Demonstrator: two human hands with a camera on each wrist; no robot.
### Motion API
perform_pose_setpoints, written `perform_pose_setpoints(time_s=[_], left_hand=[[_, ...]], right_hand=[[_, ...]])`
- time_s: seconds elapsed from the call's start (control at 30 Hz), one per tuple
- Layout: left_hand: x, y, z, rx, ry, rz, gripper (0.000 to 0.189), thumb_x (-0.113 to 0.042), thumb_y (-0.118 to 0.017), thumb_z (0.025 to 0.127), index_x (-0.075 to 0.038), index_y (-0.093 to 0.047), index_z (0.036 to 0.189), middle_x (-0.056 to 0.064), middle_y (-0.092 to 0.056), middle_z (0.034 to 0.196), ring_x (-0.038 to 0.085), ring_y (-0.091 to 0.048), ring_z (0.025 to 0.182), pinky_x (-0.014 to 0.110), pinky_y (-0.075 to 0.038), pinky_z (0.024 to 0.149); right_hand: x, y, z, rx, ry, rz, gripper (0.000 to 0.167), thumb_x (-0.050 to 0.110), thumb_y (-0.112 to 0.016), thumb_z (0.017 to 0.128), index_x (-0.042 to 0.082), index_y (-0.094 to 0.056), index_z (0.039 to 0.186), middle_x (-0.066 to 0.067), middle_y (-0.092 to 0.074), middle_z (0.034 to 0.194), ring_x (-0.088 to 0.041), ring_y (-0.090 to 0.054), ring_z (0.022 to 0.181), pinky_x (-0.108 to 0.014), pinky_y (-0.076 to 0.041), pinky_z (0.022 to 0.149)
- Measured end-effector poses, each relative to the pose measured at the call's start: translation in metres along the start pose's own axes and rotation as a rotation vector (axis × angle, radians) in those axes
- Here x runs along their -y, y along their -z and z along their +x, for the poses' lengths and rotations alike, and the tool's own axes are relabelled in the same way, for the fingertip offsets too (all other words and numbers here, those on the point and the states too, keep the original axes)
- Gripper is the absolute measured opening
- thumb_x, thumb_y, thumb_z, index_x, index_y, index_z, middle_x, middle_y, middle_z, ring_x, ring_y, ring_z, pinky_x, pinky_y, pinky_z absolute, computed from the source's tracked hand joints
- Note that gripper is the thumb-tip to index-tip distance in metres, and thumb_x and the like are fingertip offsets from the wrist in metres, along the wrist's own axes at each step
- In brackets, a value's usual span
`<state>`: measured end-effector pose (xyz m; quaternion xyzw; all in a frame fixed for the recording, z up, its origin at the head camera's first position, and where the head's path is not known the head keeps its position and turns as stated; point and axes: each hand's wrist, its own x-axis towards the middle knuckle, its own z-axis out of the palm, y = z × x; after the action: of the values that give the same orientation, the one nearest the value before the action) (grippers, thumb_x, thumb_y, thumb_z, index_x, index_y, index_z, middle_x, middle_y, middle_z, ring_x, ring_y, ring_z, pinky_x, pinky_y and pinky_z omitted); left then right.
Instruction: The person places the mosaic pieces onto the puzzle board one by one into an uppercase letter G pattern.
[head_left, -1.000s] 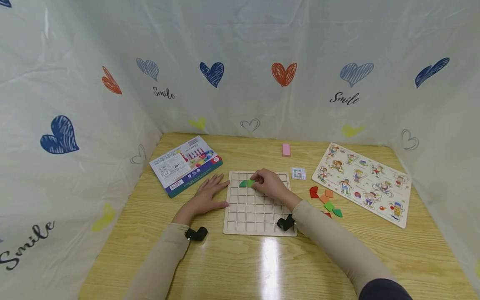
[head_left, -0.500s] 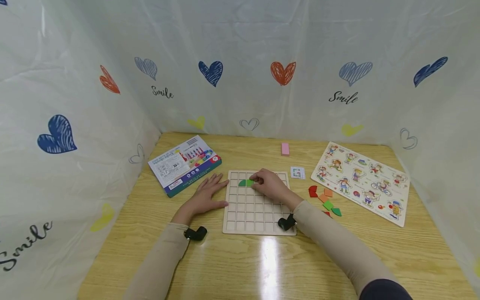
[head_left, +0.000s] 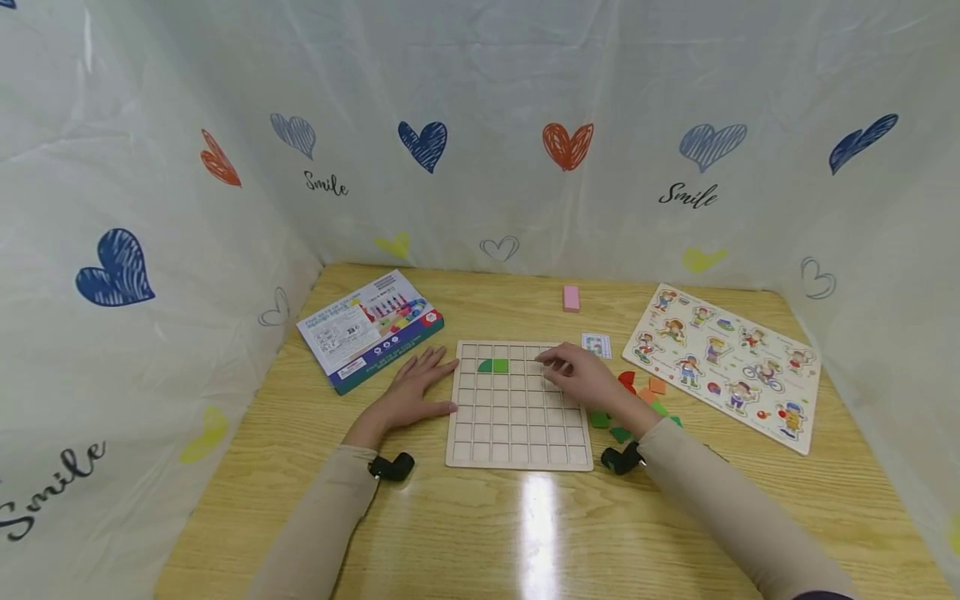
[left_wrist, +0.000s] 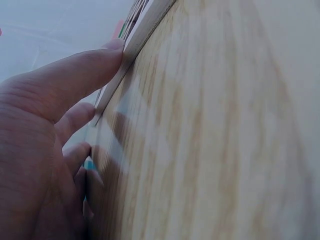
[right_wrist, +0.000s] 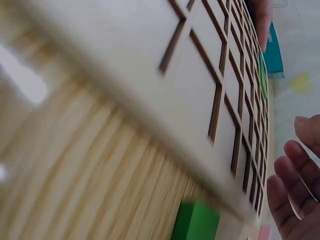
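A wooden grid board (head_left: 517, 433) lies on the table in front of me. Side by side in its upper left cells sit a dark green rounded piece (head_left: 485, 367) and a light green square (head_left: 501, 366). My left hand (head_left: 408, 393) rests at the board's left edge with fingers spread; in the left wrist view its thumb (left_wrist: 85, 72) touches the rim. Over the board's right side is my right hand (head_left: 583, 377), its fingers loosely bent and holding nothing. The right wrist view shows those fingers (right_wrist: 281, 200) apart, beside the grid.
Right of the board lie loose red pieces (head_left: 627, 380), an orange square (head_left: 657, 385) and green pieces (head_left: 599, 419), partly hidden by my right arm. A pattern card (head_left: 597, 346), a pink block (head_left: 572, 299) and a picture puzzle board (head_left: 723, 367) lie beyond. A box (head_left: 367, 333) is at left.
My right hand has let go of the light green square and moved right across the board, leaving the square beside the dark green piece. My left hand has stayed in place.
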<state>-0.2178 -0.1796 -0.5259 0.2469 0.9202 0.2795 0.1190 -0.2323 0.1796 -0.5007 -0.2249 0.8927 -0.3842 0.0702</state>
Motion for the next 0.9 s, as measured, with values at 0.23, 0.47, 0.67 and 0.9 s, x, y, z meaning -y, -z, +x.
perform_pose_setpoints(time_s=[0.23,0.47,0.67,0.9], left_hand=[[0.0,0.0,0.002,-0.005,-0.01,0.006,0.083,-0.05,-0.071,0.093,-0.019,-0.034,0.161,0.009,-0.011,0.171,0.029,0.0,0.157,0.048,0.003,0.126],[0.001,-0.001,0.0,-0.016,-0.029,0.009,0.083,-0.05,-0.07,0.093,-0.016,-0.035,0.16,0.014,-0.013,0.17,0.034,-0.002,0.157,0.053,0.001,0.125],[0.0,0.0,-0.002,-0.017,-0.031,0.004,0.083,-0.049,-0.071,0.093,-0.017,-0.035,0.16,0.013,-0.012,0.17,0.033,-0.002,0.157,0.052,0.001,0.125],[-0.001,0.0,-0.001,-0.015,-0.033,0.01,0.083,-0.048,-0.071,0.093,-0.017,-0.034,0.161,0.013,-0.012,0.17,0.033,-0.002,0.157,0.052,0.002,0.125]], right_hand=[[-0.022,0.031,-0.041,-0.068,-0.028,-0.014,0.028,0.013,-0.066,0.1,0.004,-0.068,0.127,-0.009,-0.066,0.116,-0.023,-0.064,0.098,-0.042,-0.056,0.082],[-0.042,0.059,-0.076,-0.124,-0.131,-0.107,0.029,0.015,-0.067,0.1,0.003,-0.069,0.126,-0.008,-0.068,0.106,-0.023,-0.064,0.091,-0.04,-0.054,0.078],[-0.052,0.071,-0.097,-0.144,-0.226,-0.154,0.032,0.021,-0.07,0.099,0.002,-0.069,0.125,-0.012,-0.07,0.107,-0.026,-0.065,0.091,-0.043,-0.054,0.078],[-0.055,0.07,-0.109,-0.175,-0.325,-0.213,0.039,0.038,-0.07,0.097,0.003,-0.072,0.113,-0.008,-0.072,0.098,-0.024,-0.068,0.087,-0.046,-0.056,0.078]])
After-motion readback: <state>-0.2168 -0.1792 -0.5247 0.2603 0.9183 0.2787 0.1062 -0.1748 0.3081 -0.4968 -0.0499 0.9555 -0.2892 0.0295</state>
